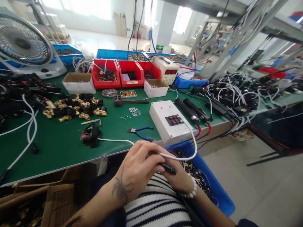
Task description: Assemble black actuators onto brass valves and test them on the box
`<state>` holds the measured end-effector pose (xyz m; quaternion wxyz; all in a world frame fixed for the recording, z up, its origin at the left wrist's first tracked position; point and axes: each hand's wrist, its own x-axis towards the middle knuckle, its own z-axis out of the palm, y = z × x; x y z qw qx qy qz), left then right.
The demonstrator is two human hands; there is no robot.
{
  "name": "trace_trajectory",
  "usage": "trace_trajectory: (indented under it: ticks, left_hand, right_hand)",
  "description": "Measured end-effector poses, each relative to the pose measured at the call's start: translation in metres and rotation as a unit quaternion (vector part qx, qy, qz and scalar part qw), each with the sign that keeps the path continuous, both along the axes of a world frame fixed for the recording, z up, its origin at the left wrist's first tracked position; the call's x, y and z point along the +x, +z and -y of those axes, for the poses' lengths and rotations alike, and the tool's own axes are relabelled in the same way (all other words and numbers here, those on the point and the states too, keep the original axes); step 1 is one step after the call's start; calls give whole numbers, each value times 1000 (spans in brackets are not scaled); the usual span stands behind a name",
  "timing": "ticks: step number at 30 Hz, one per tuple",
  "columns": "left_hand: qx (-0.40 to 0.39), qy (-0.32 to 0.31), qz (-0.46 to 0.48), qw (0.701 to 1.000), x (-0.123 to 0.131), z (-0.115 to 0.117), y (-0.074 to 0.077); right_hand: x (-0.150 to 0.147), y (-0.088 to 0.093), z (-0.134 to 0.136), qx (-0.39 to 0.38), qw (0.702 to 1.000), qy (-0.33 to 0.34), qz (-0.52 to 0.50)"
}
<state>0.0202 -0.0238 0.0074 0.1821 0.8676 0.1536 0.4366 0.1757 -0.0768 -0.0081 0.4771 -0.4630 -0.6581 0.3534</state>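
My left hand (138, 165) and my right hand (178, 176) meet in front of my lap, the left overlapping the right. A white cable (178, 157) passes between my closed fingers. A short black cylindrical piece (169, 168) sticks out under my left thumb, against my right hand; its other end is hidden. One side of the cable leads toward a black module (92, 135) with thin red and green wires on the bench. On the other side it loops up to the terminals of a white box (161, 123). My right fingers are mostly covered.
Blue-handled cutters (142, 130), small metal clips (134, 112), a black hammer (130, 101) and brass fittings (75, 107) lie on the green bench (59, 148). Red bins (106, 83) and a power supply (165, 67) stand behind. A blue crate (220, 198) sits below, right.
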Motion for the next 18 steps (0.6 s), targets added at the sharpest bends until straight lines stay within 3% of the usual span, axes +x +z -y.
trace_trajectory:
  ticks: [4, 7, 12, 18]
  left_hand:
    - [-56, 18, 35, 998, -8, 3, 1]
    - [-45, 69, 22, 996, -14, 5, 4]
    - [-20, 96, 23, 995, -16, 6, 8]
    - [-15, 100, 10, 995, -18, 6, 13]
  right_hand:
    - [3, 3, 1, -17, 994, -86, -65]
    - [9, 10, 6, 17, 984, -124, -124]
    - [13, 22, 18, 26, 959, -108, -259]
    - [8, 26, 20, -3, 964, -79, -255]
